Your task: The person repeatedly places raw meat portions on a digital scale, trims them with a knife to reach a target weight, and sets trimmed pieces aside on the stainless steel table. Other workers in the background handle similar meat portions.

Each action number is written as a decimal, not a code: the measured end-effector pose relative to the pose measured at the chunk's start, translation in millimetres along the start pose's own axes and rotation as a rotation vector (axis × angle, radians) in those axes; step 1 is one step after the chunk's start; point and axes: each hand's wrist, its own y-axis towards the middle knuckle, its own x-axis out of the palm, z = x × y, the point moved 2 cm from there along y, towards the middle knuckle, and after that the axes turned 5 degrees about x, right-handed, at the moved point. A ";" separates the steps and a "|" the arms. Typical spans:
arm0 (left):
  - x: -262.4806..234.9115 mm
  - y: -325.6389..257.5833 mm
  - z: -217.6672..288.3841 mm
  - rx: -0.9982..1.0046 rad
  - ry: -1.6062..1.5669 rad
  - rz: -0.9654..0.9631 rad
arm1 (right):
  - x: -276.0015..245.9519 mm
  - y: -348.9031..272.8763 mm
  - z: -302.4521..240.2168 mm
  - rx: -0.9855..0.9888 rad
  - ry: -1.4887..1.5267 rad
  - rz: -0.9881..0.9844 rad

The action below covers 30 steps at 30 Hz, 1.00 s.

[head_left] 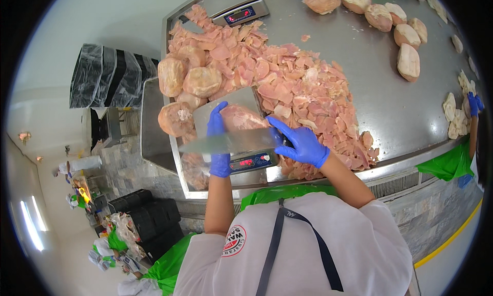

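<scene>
Mid-frame, the right hand (303, 144) clamps a knife (241, 140) pointing left, just below meat (242, 116) beside the left hand (216, 124), whose grip is unclear.

Right hand, blue-gloved (304, 143): fingers wrapped about the handle of a long, broad-bladed steel knife (239, 140), blade pointing left across the left hand, blue-gloved (216, 122), which lies against the left end of a pink, rounded meat chunk (242, 118); chunk over a grey scale with red-lit display (251, 161), contact hidden; beside it, a broad heap of thin pink meat slices (308, 103); left, several large, pale-pink rounded meat lumps (203, 82); far edge, second silver-grey scale (239, 6); upper right, loose group of pale oval meat pieces (406, 36); all upon a stainless-steel counter (382, 103)
</scene>
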 end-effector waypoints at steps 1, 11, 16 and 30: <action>2.7 -0.9 -2.6 -0.037 -0.010 0.013 | -3.4 -4.1 4.0 0.013 -0.023 -0.025; 8.7 29.4 9.2 -0.204 -0.325 -0.128 | 2.9 16.3 -2.2 -0.156 -0.142 0.052; 4.2 28.9 9.7 -0.082 -0.218 -0.162 | 16.6 42.4 -17.5 -0.140 -0.147 0.114; -1.6 27.5 -10.7 -0.023 0.015 -0.158 | 4.5 71.3 -20.2 0.035 -0.124 0.025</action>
